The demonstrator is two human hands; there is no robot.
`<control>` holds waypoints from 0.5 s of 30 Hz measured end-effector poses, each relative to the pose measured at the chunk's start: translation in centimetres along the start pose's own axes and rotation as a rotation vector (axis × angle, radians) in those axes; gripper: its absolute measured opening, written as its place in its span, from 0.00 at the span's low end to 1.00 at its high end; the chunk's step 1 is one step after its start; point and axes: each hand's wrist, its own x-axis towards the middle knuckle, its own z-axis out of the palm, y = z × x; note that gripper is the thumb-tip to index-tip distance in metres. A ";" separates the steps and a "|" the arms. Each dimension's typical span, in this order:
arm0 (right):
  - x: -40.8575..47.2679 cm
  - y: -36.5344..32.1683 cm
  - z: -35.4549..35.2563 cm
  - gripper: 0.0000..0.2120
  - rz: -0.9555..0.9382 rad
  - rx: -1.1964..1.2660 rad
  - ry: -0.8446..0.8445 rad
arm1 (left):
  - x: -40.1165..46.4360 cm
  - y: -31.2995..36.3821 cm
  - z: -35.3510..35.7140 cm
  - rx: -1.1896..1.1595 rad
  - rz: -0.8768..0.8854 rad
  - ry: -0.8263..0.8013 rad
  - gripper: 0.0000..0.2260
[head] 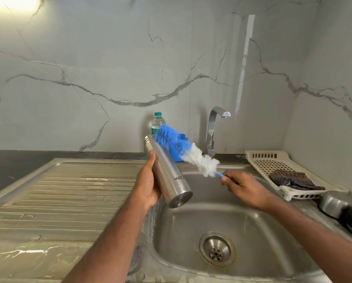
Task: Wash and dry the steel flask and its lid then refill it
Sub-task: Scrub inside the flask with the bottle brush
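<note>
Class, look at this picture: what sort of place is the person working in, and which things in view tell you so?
Most likely a home kitchen, at the washing-up spot. The clues: a steel sink with a ribbed draining board, a tap against a marble-look wall, and a plastic drying rack holding a cloth.

flask (168,173) above sink (252,225), brush (188,152) right, rack (273,166) far right

The only lettering I can read is on the steel flask (168,172) that I hold in my left hand (148,185), near the middle of the frame: dark capitals "MILTO" run along its side toward the base, and the rest of the word curves out of sight. The plastic water bottle (157,123) against the wall, just above the flask, carries a green label, but its print is too small to read.
</note>
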 end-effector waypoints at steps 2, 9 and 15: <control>-0.1 -0.1 0.9 0.15 0.022 0.005 0.057 | 0.1 0.0 -0.1 -0.015 -0.008 -0.004 0.26; -1.1 1.4 1.1 0.25 -0.090 -0.010 0.063 | 0.1 0.5 -0.6 0.072 0.020 0.009 0.21; 0.0 1.2 1.3 0.20 -0.061 0.001 0.237 | -0.5 0.3 0.1 0.314 0.023 -0.006 0.21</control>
